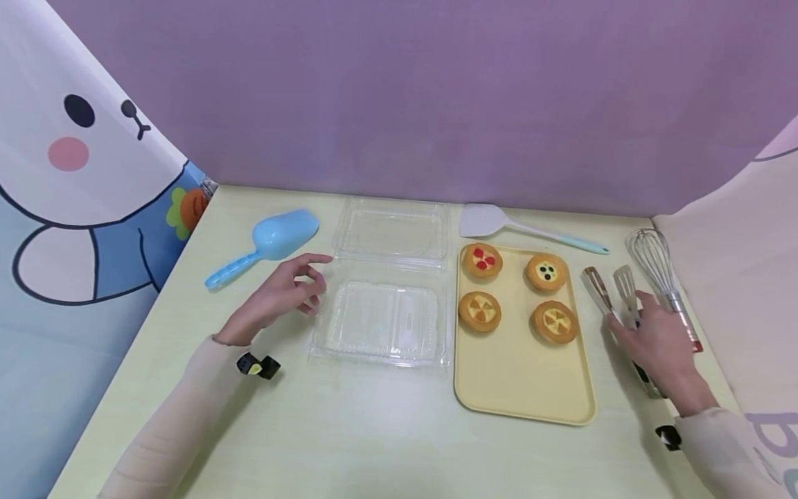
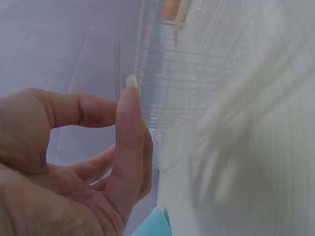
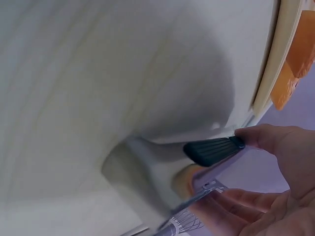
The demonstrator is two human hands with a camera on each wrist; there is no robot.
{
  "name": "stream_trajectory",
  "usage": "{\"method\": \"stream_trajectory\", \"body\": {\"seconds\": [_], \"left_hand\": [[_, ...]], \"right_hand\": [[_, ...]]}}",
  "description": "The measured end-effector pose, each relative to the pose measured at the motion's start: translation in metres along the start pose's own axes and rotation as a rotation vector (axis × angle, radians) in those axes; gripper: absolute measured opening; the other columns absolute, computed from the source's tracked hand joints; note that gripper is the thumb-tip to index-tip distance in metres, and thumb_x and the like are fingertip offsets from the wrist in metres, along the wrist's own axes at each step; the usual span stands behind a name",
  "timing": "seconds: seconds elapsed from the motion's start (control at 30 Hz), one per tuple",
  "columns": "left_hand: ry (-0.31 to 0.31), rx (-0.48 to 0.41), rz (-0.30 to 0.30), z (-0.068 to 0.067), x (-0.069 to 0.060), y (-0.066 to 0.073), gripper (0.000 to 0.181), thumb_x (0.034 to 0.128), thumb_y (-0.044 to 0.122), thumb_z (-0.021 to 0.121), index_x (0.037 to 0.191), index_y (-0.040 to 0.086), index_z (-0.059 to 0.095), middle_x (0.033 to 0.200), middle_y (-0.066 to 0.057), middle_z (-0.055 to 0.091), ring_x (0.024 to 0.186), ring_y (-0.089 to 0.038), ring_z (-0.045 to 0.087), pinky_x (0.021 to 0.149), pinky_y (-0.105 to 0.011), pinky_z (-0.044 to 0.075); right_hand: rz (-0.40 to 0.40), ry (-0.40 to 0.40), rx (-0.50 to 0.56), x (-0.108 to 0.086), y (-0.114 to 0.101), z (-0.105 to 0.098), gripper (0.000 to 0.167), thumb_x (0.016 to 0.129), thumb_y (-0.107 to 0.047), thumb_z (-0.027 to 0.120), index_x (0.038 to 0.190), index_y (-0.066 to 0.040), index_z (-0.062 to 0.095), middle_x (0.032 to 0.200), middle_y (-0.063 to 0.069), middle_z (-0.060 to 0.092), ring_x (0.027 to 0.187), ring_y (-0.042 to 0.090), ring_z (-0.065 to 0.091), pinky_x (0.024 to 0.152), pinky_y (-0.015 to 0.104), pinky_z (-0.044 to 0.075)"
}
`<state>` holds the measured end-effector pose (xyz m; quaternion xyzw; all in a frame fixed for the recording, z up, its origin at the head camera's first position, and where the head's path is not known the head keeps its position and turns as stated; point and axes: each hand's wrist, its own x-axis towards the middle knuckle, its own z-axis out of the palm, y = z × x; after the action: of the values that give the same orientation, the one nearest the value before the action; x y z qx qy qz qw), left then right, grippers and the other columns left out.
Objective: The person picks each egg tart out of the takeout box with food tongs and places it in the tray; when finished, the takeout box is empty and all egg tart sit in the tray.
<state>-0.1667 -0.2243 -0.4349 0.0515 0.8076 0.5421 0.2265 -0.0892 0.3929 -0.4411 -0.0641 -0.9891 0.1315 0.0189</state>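
My right hand (image 1: 662,341) holds metal tongs (image 1: 600,291) at the right of the table, thumb on one arm and fingers on the other. The right wrist view shows the tongs' dark ribbed grip (image 3: 212,150) under the thumb tip; their two slotted ends stand apart. My left hand (image 1: 285,294) is beside an opened clear plastic container (image 1: 384,320), its index fingertip at the left edge near the hinge. Whether it touches is unclear. In the left wrist view the fingers (image 2: 129,142) bend loosely beside the clear wall.
Several tarts (image 1: 480,312) sit on a yellow tray (image 1: 524,388) between the container and the tongs. A whisk (image 1: 662,267) lies right of the tongs. Behind the tray is a white spatula (image 1: 486,220). A blue scoop (image 1: 283,234) lies at the left.
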Motion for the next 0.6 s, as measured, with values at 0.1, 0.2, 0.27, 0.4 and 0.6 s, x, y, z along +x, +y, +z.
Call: {"method": "stream_trajectory", "body": {"seconds": [0.1, 0.2, 0.27, 0.4, 0.6], "left_hand": [[0.004, 0.003, 0.0, 0.001, 0.0, 0.0, 0.059, 0.1001, 0.003, 0.056, 0.157, 0.006, 0.04, 0.115, -0.021, 0.054, 0.075, -0.022, 0.064, 0.068, -0.033, 0.063], [0.006, 0.002, -0.001, 0.001, -0.001, -0.001, 0.059, 0.1008, 0.004, 0.056, 0.157, 0.006, 0.04, 0.115, -0.02, 0.054, 0.075, -0.022, 0.065, 0.069, -0.033, 0.063], [0.004, -0.001, 0.009, 0.001, -0.001, -0.001, 0.059, 0.1015, 0.005, 0.056, 0.158, 0.006, 0.038, 0.116, -0.021, 0.054, 0.076, -0.022, 0.066, 0.07, -0.033, 0.063], [0.008, -0.002, 0.024, 0.0, -0.003, -0.002, 0.062, 0.1029, 0.009, 0.058, 0.16, 0.007, 0.035, 0.12, -0.023, 0.055, 0.08, -0.024, 0.068, 0.071, -0.033, 0.064], [0.128, 0.139, 0.106, 0.003, -0.009, -0.002, 0.061, 0.105, 0.021, 0.062, 0.159, 0.007, 0.038, 0.127, -0.027, 0.06, 0.094, -0.038, 0.073, 0.078, -0.04, 0.065]], "right_hand": [[0.005, 0.018, -0.017, 0.001, -0.002, 0.002, 0.078, 0.094, -0.034, 0.069, 0.142, 0.021, 0.042, 0.079, 0.036, 0.062, 0.062, 0.042, 0.058, 0.048, 0.047, 0.044], [0.01, 0.028, -0.03, 0.002, -0.003, 0.002, 0.079, 0.094, -0.036, 0.069, 0.141, 0.021, 0.042, 0.087, 0.044, 0.061, 0.067, 0.052, 0.06, 0.05, 0.054, 0.046], [0.009, 0.019, -0.036, 0.002, -0.003, 0.001, 0.082, 0.096, -0.04, 0.069, 0.142, 0.022, 0.04, 0.092, 0.047, 0.059, 0.071, 0.056, 0.061, 0.052, 0.058, 0.047], [0.003, 0.012, -0.045, -0.001, -0.007, -0.001, 0.089, 0.099, -0.049, 0.065, 0.148, 0.019, 0.035, 0.107, 0.051, 0.055, 0.084, 0.064, 0.059, 0.062, 0.067, 0.048], [-0.102, 0.129, 0.032, -0.01, -0.034, -0.008, 0.077, 0.101, -0.041, 0.065, 0.151, 0.012, 0.04, 0.133, 0.048, 0.051, 0.113, 0.067, 0.051, 0.084, 0.077, 0.044]]}}
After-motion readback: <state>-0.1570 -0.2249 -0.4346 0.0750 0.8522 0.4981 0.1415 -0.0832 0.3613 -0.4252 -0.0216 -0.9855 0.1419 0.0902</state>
